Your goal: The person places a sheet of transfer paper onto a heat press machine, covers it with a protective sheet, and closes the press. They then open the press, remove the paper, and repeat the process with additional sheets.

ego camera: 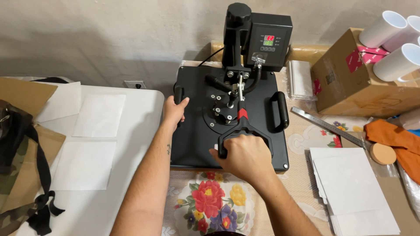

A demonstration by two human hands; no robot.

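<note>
press: black heat press point(227, 109), flat, closed
right hand point(245, 158): fingers wrapped on lever handle point(245, 129)
left hand point(174, 110): fingers curled on left side grip point(178, 94)
surface: floral cloth point(210, 205), white table point(131, 131) left

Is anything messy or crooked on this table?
Mostly tidy. The metal ruler lies slanted beside the black heat press, and the white mugs are tipped on their sides atop the cardboard box. Nothing looks spilled or broken.

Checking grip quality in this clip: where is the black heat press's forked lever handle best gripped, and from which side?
Grip the crossbar at the near end of the black forked lever handle, coming from the front edge, palm over the top. The bar lies crosswise toward the person; the right hand wraps it so, while the left hand steadies the side handle.
</note>
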